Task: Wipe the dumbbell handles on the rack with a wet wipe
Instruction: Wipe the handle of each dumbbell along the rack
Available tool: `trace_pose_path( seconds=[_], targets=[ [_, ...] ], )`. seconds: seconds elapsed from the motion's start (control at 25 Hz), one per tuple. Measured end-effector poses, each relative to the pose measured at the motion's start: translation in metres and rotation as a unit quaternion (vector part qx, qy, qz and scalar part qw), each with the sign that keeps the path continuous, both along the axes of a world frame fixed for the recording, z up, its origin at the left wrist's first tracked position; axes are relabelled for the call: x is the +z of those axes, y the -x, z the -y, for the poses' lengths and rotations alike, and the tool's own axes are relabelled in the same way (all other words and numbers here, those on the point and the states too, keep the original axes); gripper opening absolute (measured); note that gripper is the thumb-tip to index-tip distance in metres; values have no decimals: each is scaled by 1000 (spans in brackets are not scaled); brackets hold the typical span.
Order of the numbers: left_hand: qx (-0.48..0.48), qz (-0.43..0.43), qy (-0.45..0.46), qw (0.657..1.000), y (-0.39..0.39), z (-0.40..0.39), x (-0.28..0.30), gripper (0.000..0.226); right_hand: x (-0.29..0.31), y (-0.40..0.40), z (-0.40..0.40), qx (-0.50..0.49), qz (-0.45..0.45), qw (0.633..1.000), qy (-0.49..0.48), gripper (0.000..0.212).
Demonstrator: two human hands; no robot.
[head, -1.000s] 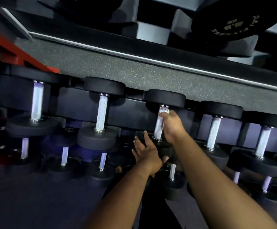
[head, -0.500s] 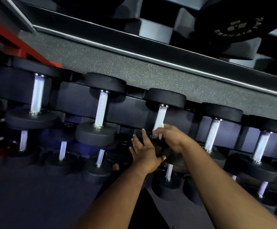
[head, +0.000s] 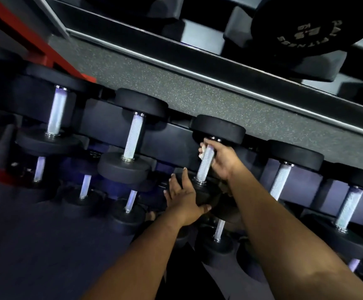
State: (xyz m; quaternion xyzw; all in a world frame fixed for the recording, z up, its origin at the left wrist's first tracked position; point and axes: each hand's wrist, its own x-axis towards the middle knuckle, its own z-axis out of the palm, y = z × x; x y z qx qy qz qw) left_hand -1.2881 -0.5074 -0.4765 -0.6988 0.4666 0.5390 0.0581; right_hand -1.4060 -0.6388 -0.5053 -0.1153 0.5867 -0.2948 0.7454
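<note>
Fingers of the right hand [head: 223, 159] curl round the upper part of a knurled silver steel dumbbell handle [head: 205, 164], w/ a crumpled white wet wipe [head: 201, 153] pinched betw. fingers and metal; a bit of the wipe pokes out on the handle's left side, just under the far black round rubber dumbbell head [head: 217, 128]. Thumb position: can't tell, hidden behind the handle. Left hand [head: 183, 195] lies flat, fingers straight and slightly spread, pressing on the near black rubber head [head: 206, 192] of the same dumbbell; its thumb reaches out to the right along the head's edge. Both bare forearms come up from the bottom of the view, right one much nearer the camera. This dumbbell sits third from left in the upper row of the dark metal dumbbell rack [head: 102, 124], approx. mid-frame. Beside it on the left stands a second black dumbbell with a silver knurled handle [head: 133, 139], untouched; on the right, another similar dumbbell [head: 281, 180], also untouched. Smaller black dumbbells [head: 130, 202] fill the lower row below the hands. Behind the rack runs a grey speckled rubber floor strip [head: 197, 92], and beyond it a large black weight plate with pale lettering [head: 310, 24] at top right. Red steel frame piece [head: 35, 46] shows at top left.
</note>
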Motion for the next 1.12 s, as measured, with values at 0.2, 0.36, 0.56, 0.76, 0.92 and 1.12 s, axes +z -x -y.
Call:
trace_pose_path(
  seconds=[0.2,0.36,0.56,0.76,0.92,1.12],
  targets=[
    [12,2,2,1000,1,-1,2,134,0,-2,-52,136,-28,989,53,13],
    [14,6,-4,1000,0,0,0,136,25,-4,-34,-42,-78,994,66,17],
    [17,4,0,1000,0,-1,0,136,32,5,-72,226,-178,954,87,14],
    [13,5,-10,1000,0,0,-1,137,17,-2,-33,130,-160,979,2,15],
    [17,-8,0,1000,-2,-3,-2,135,1,4,-48,120,-49,990,51,26],
    [14,-8,-5,1000,-3,0,-2,134,-8,5,0,19,16,1000,15,13]
  ],
)
